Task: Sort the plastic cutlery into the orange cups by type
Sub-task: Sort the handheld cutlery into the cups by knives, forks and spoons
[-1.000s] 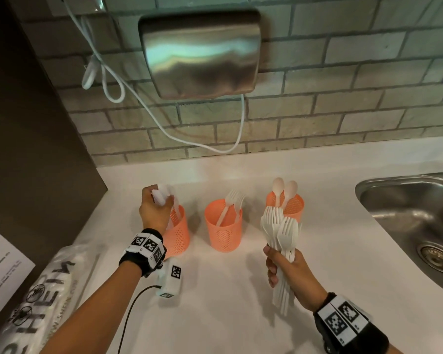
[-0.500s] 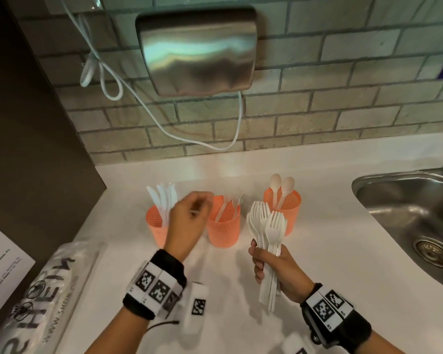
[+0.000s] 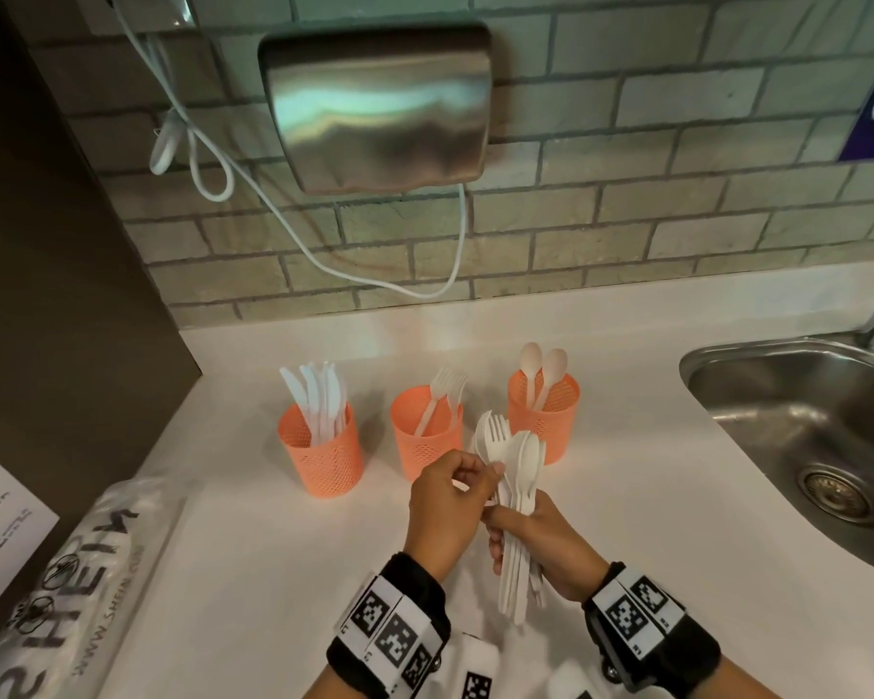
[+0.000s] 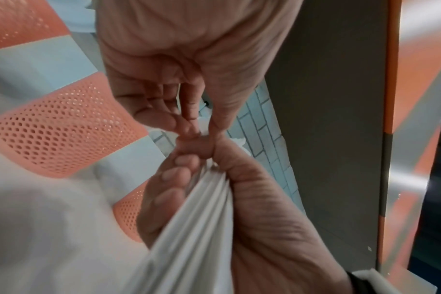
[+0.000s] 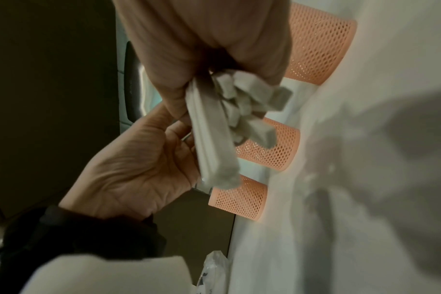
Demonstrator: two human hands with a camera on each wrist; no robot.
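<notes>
Three orange mesh cups stand in a row on the white counter: the left cup (image 3: 320, 449) holds knives, the middle cup (image 3: 426, 436) forks, the right cup (image 3: 543, 416) two spoons. My right hand (image 3: 513, 527) grips a bundle of white forks and spoons (image 3: 513, 466) upright by the handles, in front of the right cup. My left hand (image 3: 493, 471) pinches one piece at the bundle's left side with thumb and forefinger. In the left wrist view the fingertips (image 4: 189, 127) meet just above the handles (image 4: 196, 228). The right wrist view shows the handle ends (image 5: 239, 111).
A steel sink (image 3: 803, 436) lies to the right. A hand dryer (image 3: 379, 103) with a white cable hangs on the brick wall. A plastic bag (image 3: 72, 587) and a paper sheet (image 3: 1, 517) lie at the left, beside a dark cabinet.
My left hand left the knives in the left cup and came across to the bundle. My right hand drew the bundle nearer to me.
</notes>
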